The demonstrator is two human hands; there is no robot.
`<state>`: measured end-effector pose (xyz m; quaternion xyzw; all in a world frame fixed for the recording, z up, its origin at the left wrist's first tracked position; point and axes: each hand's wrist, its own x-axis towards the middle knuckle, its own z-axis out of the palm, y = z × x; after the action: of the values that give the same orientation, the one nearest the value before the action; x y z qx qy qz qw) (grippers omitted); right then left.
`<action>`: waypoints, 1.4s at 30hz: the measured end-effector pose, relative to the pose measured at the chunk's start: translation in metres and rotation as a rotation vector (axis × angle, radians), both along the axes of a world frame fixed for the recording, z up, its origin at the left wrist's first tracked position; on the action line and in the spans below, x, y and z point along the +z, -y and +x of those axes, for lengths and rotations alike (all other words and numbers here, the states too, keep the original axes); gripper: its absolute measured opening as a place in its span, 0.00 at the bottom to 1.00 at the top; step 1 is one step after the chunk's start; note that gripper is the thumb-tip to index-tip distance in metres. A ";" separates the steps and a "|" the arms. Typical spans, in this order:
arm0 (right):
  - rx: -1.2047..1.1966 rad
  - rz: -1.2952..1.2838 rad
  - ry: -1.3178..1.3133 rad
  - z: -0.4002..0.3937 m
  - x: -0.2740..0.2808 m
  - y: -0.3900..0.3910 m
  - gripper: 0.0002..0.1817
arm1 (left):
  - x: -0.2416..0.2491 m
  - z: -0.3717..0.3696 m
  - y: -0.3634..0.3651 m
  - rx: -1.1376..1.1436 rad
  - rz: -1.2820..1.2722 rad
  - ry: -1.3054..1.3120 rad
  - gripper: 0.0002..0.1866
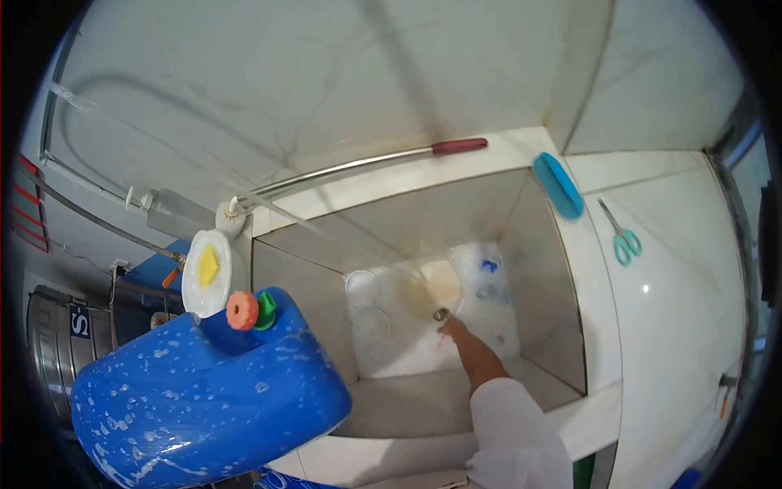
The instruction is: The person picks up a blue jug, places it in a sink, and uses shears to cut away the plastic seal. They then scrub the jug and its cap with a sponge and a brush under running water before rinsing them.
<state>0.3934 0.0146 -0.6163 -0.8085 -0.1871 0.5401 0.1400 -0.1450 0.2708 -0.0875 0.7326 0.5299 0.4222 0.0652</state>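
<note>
My right hand (pixel 453 328), in a white sleeve (pixel 517 432), reaches down into a tiled basin (pixel 301 269) filled with white suds (pixel 407 346). Its fingers are closed on a small round metal piece (pixel 441 314) whose kind I cannot make out. Just beyond the fingers lies a pale cream patch (pixel 440 281), partly ringed by foam. A small blue item (pixel 488 266) shows among the bubbles at the far right. My left hand is out of sight.
A blue jerrycan (pixel 212 391), foam-spotted, leans by the basin's left rim. Behind it stands a white dish (pixel 213 306) with a yellow sponge (pixel 208 265). A red-handled metal pole (pixel 350 169) lies on the back ledge. Rightward are a blue brush (pixel 557 186) and scissors (pixel 626 247).
</note>
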 end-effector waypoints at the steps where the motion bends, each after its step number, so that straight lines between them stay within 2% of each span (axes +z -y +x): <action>1: -0.084 0.073 0.167 -0.017 -0.020 0.005 0.21 | -0.001 0.003 0.000 0.010 -0.001 -0.002 0.14; 3: -0.103 0.034 0.474 -0.039 -0.081 0.001 0.22 | -0.002 0.004 -0.002 0.039 -0.005 0.001 0.14; 4: -0.094 0.050 0.478 -0.030 -0.068 -0.006 0.22 | -0.002 0.003 -0.002 0.048 -0.006 0.003 0.14; 6: -0.136 0.068 0.306 -0.024 -0.022 0.008 0.21 | -0.002 0.002 -0.002 0.057 -0.013 0.005 0.14; 9: 0.717 0.106 0.743 -0.024 -0.235 -0.004 0.24 | 0.001 0.000 0.005 0.059 -0.013 0.015 0.14; 10: 0.160 0.106 0.363 -0.003 -0.154 0.004 0.25 | 0.000 -0.006 0.005 0.051 -0.007 0.024 0.14; 11: -0.469 0.152 0.121 0.022 -0.071 0.012 0.26 | 0.000 -0.011 0.007 0.045 -0.006 0.032 0.14; 13: -0.289 0.229 0.403 0.055 -0.016 0.020 0.25 | -0.001 -0.019 0.012 0.027 -0.002 0.049 0.14; 15: -0.007 0.287 0.482 0.088 0.089 0.025 0.23 | 0.000 -0.026 0.018 0.004 0.008 0.066 0.14; 17: -0.029 0.485 0.513 0.099 0.214 0.024 0.21 | -0.002 -0.031 0.024 -0.016 0.011 0.087 0.14; 19: -0.161 0.693 0.392 0.111 0.298 0.015 0.21 | -0.003 -0.034 0.029 -0.030 0.011 0.115 0.14; 21: -0.097 0.921 0.363 0.090 0.411 0.019 0.18 | -0.004 -0.039 0.032 -0.042 0.015 0.140 0.14; 23: 0.097 1.102 0.384 0.051 0.515 0.023 0.17 | -0.003 -0.043 0.036 -0.055 0.016 0.162 0.14; 25: 0.452 1.262 0.619 0.017 0.577 0.021 0.15 | -0.004 -0.044 0.034 -0.076 0.009 0.182 0.14; 26: 0.448 1.255 0.633 -0.001 0.590 0.019 0.15 | -0.006 -0.043 0.034 -0.087 0.006 0.192 0.14; 28: 0.719 1.047 0.888 -0.032 0.605 0.019 0.14 | -0.006 -0.045 0.031 -0.107 0.001 0.206 0.13; 29: 0.708 1.041 0.896 -0.035 0.606 0.021 0.14 | -0.007 -0.045 0.030 -0.122 0.000 0.215 0.13; 31: 0.688 0.828 1.088 -0.035 0.609 0.023 0.16 | -0.009 -0.046 0.026 -0.142 -0.013 0.235 0.13; 35: 0.556 0.944 1.112 -0.034 0.627 0.038 0.19 | -0.008 -0.044 0.019 -0.172 -0.015 0.261 0.13; 36: 0.556 0.939 1.114 -0.043 0.624 0.039 0.19 | -0.010 -0.042 0.017 -0.176 -0.021 0.265 0.13; 38: 0.706 0.950 1.054 -0.066 0.616 0.034 0.19 | -0.010 -0.039 0.012 -0.191 -0.021 0.272 0.13; 42: 0.597 0.858 1.107 -0.056 0.613 0.034 0.19 | -0.007 -0.035 0.006 -0.207 -0.015 0.275 0.13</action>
<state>0.3377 -0.0195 -0.0035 -0.7513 -0.6343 -0.0495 0.1755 -0.1795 0.2651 -0.0950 0.7180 0.4408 0.5057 0.1856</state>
